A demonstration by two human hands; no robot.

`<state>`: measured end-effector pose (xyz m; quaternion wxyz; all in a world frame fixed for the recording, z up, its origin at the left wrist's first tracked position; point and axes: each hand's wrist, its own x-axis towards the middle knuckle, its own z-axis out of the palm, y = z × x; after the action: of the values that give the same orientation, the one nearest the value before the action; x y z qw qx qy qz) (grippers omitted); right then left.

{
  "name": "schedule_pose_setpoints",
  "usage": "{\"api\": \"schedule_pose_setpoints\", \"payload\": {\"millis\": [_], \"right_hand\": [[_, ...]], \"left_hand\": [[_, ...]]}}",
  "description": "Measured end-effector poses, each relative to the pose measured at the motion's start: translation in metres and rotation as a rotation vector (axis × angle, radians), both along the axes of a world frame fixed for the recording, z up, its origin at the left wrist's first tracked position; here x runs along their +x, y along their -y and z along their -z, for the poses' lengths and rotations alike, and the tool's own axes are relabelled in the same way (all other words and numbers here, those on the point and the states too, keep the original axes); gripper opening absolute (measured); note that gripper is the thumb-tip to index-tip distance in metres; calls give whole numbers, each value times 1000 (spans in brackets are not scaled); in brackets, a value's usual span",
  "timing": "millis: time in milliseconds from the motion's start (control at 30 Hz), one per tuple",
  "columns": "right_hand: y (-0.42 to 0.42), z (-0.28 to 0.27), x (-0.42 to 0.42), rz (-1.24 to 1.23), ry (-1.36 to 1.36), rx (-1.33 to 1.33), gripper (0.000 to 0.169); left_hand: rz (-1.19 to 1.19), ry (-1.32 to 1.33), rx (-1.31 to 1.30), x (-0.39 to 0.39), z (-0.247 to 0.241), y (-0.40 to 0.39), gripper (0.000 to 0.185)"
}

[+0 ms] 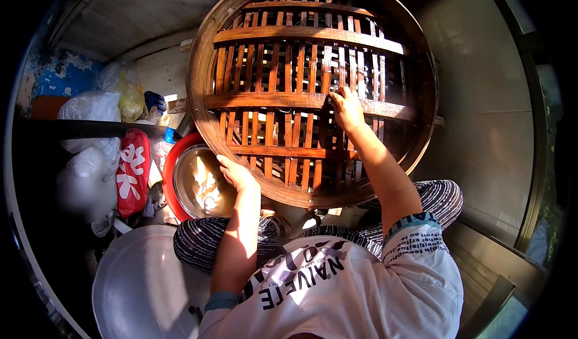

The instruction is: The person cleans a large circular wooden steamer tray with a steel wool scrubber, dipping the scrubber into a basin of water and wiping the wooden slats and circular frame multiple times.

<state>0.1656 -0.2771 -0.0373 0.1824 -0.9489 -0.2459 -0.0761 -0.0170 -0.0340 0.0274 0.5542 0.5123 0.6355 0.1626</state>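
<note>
Tilted up in front of me is a large round bamboo steamer basket (311, 99), with a broad wooden rim, brown slats and several crossbars. It looks wet and shines in the sun on its right side. My left hand (238, 176) grips the rim at the lower left, thumb over the edge. Bent fingers of my right hand (348, 110) press on a crossbar (271, 100) right of the basket's middle. A small dark patch shows by those fingertips; whether it is a held thing or shadow, I cannot tell.
Left of the basket, a metal basin (184, 183) with sunlit liquid sits within a red basin (170, 167). Plastic bags (90, 106) and a red bag (133, 172) lie farther left. A large round metal lid (135, 289) is at lower left. A pale wall (478, 113) stands at right.
</note>
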Motion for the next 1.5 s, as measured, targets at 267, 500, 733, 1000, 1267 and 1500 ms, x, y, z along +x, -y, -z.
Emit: {"api": "schedule_pose_setpoints", "payload": {"millis": [267, 500, 733, 1000, 1267, 1500], "right_hand": [[-25, 4, -7, 212, -146, 178, 26], [5, 4, -17, -21, 22, 118, 38], [72, -2, -35, 304, 20, 405, 29], [72, 39, -64, -35, -364, -246, 16], [32, 22, -55, 111, -196, 5, 13], [28, 5, -51, -69, -208, 89, 21]], "left_hand": [[-14, -29, 1, 9, -9, 5, 74], [5, -80, 37, -3, 33, -17, 70], [22, -32, 89, -1, 40, -13, 69], [12, -81, 152, 0, 39, -12, 66], [48, -116, 98, 6, 12, -1, 68], [-31, -60, 88, 5, 15, -6, 64]]}}
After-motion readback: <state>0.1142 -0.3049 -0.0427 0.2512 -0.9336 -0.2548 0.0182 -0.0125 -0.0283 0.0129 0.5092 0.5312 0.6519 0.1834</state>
